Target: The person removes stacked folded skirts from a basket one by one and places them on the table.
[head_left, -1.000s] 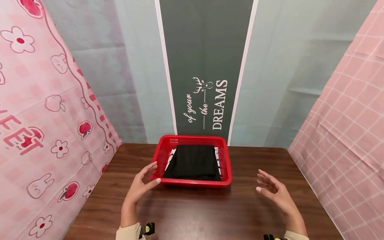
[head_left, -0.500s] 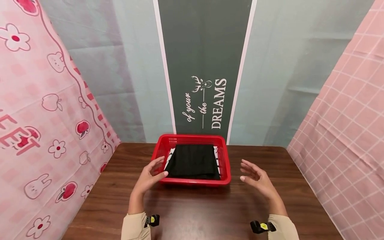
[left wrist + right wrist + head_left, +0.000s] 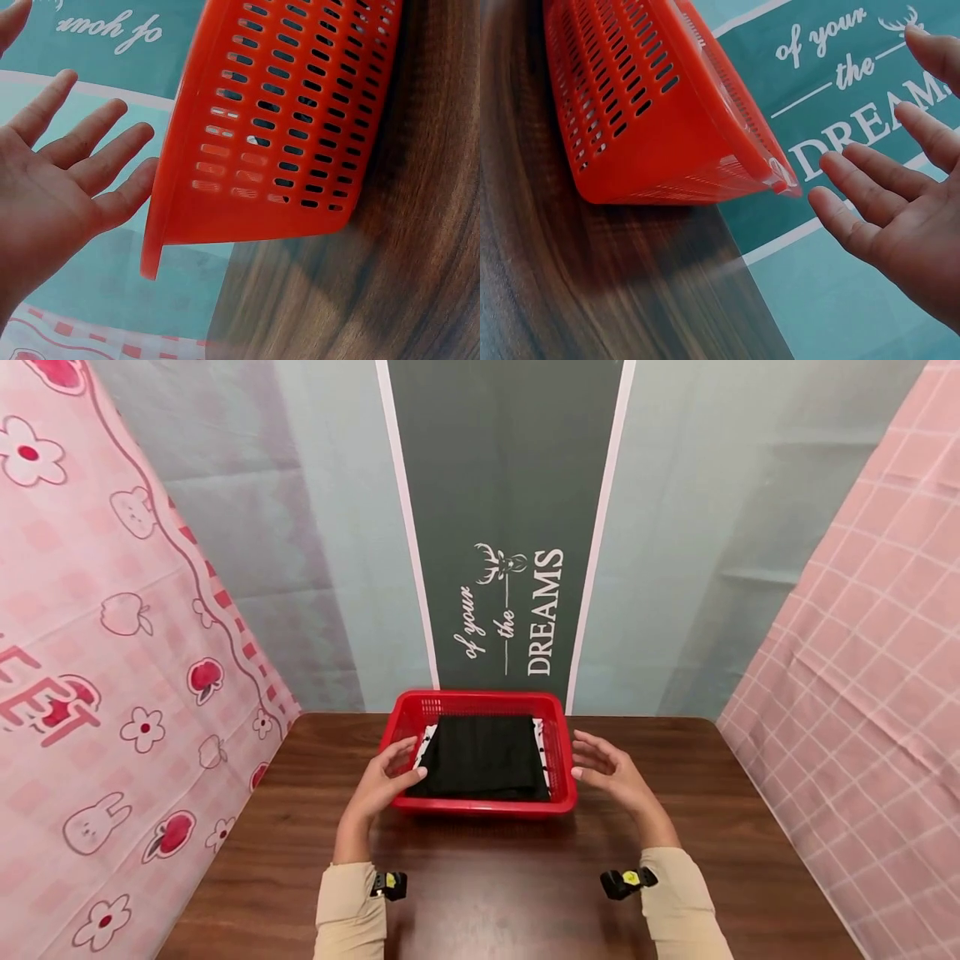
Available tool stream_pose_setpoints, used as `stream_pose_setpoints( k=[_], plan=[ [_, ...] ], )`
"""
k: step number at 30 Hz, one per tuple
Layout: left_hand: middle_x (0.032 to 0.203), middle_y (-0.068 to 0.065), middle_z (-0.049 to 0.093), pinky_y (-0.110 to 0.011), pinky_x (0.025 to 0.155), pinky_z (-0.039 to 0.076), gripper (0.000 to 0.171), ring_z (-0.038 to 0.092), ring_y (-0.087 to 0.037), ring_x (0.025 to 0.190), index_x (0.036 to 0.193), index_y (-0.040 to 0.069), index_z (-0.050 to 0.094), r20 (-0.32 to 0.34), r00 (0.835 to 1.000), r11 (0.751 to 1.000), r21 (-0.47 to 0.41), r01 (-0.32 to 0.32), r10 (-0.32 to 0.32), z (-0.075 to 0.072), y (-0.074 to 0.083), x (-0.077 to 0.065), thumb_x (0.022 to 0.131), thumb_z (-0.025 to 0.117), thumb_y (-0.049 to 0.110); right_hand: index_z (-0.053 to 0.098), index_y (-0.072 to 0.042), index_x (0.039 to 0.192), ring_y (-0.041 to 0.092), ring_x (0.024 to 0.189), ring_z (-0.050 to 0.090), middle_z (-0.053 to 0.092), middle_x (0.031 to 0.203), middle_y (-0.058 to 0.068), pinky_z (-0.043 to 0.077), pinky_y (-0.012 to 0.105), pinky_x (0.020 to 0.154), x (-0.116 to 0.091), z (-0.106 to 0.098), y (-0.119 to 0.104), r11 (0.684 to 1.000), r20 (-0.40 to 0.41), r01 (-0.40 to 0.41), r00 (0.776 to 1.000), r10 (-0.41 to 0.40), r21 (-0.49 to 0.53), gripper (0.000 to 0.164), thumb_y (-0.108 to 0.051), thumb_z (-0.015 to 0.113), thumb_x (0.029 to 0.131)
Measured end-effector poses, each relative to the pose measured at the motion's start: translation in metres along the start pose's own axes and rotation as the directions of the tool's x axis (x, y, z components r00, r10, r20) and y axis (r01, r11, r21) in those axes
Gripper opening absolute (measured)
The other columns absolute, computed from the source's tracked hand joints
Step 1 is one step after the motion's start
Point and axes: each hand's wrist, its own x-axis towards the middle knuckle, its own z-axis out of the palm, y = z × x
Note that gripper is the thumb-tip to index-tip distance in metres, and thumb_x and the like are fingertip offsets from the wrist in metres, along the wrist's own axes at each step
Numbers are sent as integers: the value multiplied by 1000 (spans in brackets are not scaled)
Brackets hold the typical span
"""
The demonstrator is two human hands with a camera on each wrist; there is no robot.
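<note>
A red plastic basket (image 3: 480, 807) with slotted walls stands near the back of the table. Folded black cloth (image 3: 487, 756) lies inside it, over white cloth with black spots (image 3: 544, 760) that shows at the sides. My left hand (image 3: 386, 781) is at the basket's left rim, thumb and fingers spread; in the left wrist view its little finger is right at the rim (image 3: 169, 165). On the other side, my right hand (image 3: 611, 772) hovers beside the right rim with fingers extended, and the right wrist view shows its fingertips close to the basket's corner (image 3: 776, 176). Neither hand grips anything.
The brown wooden table (image 3: 495, 893) ends at a hanging grey-green cloth (image 3: 510, 485) with white lettering. Pink patterned cloth (image 3: 135, 652) hangs on the left, pink checked cloth (image 3: 862, 652) on the right. Both wrists wear black straps.
Both hands have come inward and forward to the basket, the right one travelling farther leftward. The left has shifted a little right along the left rim. The basket stays in place.
</note>
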Motion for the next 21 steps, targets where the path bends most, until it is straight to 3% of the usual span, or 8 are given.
stream_pose_setpoints(
  k=[3, 7, 12, 17, 21],
  plan=[
    [135, -20, 43, -42, 90, 45, 58, 40, -37, 121, 137, 4, 43, 7, 1000, 1000, 11, -6, 6, 0, -1, 5, 85, 67, 13, 37, 1, 139, 49, 115, 44, 40, 132, 32, 49, 30, 81, 7, 0, 1, 1000, 13, -12, 1000, 12, 8, 62, -6, 66, 85],
    [136, -19, 42, -44, 91, 44, 60, 40, -37, 122, 137, 6, 43, 14, 1000, 1000, 16, 0, 0, 0, -15, 18, 84, 69, 17, 33, 4, 140, 50, 116, 42, 40, 132, 33, 49, 36, 83, 17, -1, 4, 999, 38, -29, 999, 28, 15, 63, -7, 65, 86],
    [134, -17, 43, -44, 90, 44, 61, 41, -37, 121, 138, 10, 44, 11, 1000, 998, 64, 2, -2, -1, -26, 33, 84, 69, 23, 37, -3, 140, 48, 117, 42, 44, 129, 28, 47, 47, 84, 30, -2, 8, 997, 46, -71, 996, 70, 29, 61, -13, 64, 87],
    [132, -19, 45, -44, 93, 41, 58, 42, -38, 118, 137, 6, 44, 32, 999, 998, 70, -10, 8, -2, -22, 40, 85, 68, 19, 37, -5, 141, 35, 115, 48, 42, 133, 28, 46, 47, 85, 39, -2, 11, 991, 36, -127, 991, 126, 29, 62, -16, 65, 87],
    [131, -24, 44, -47, 94, 40, 57, 41, -41, 117, 136, 0, 42, 54, 999, 998, 69, -11, 7, -3, -7, 37, 86, 65, 16, 35, -4, 142, 31, 114, 49, 40, 135, 28, 44, 49, 88, 45, 2, 10, 985, 43, -166, 985, 164, 42, 63, -16, 65, 87]
  ],
)
